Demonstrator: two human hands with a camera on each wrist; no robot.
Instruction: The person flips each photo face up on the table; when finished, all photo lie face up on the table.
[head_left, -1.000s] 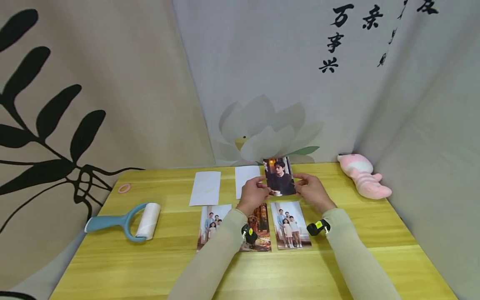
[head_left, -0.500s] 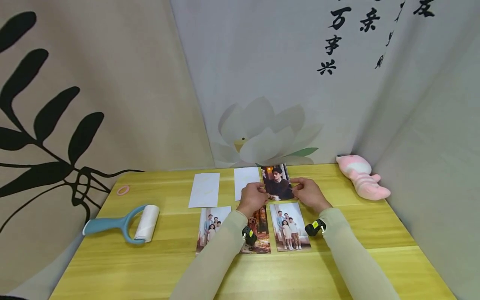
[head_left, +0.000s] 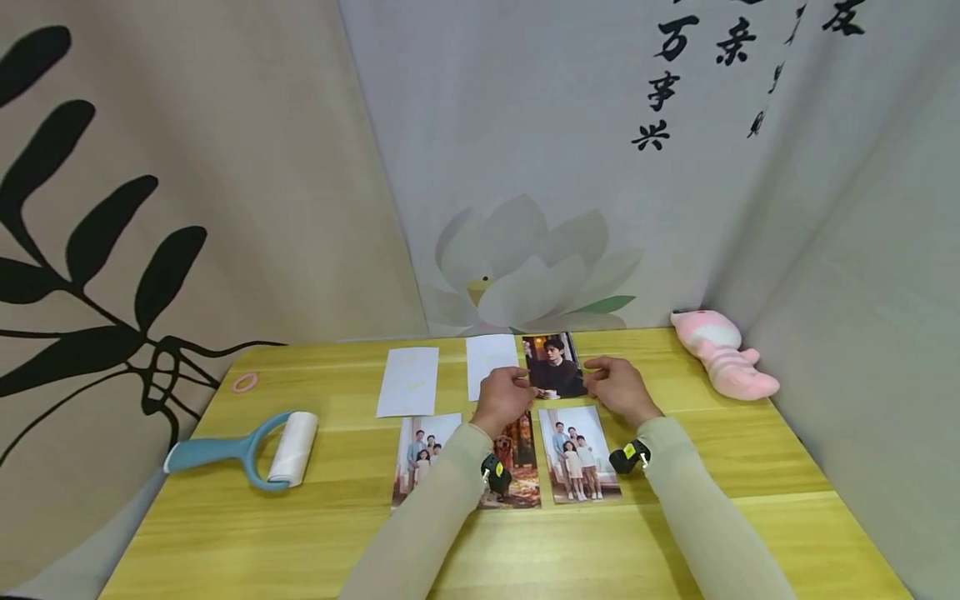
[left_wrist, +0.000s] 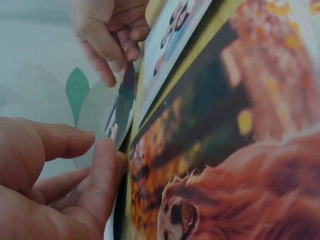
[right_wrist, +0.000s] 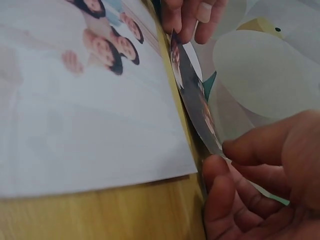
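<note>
A photo print (head_left: 555, 367) of a person in a dark sweater lies at the back of the table, slightly bowed in both wrist views. The left hand (head_left: 506, 398) pinches its lower left corner between thumb and fingers. At its lower right corner, the right hand (head_left: 621, 390) pinches the edge; thumb and forefinger meet there in the right wrist view. Just in front lie a family photo (head_left: 581, 454) and a dog photo (head_left: 523, 467), the latter partly covered by the left forearm. A white card (head_left: 491, 358) adjoins the held photo on the left.
Another white card (head_left: 408, 382) and a second family photo (head_left: 420, 450) lie further left. A blue-handled lint roller (head_left: 247, 450) and a pink ring (head_left: 245, 382) rest on the table's left side. A pink plush toy (head_left: 723, 354) sits at the back right, against the curtain.
Both hands have lowered the portrait photo toward the table and slightly nearer the front row. In the last half second it has settled flatter, with the hands almost still.
</note>
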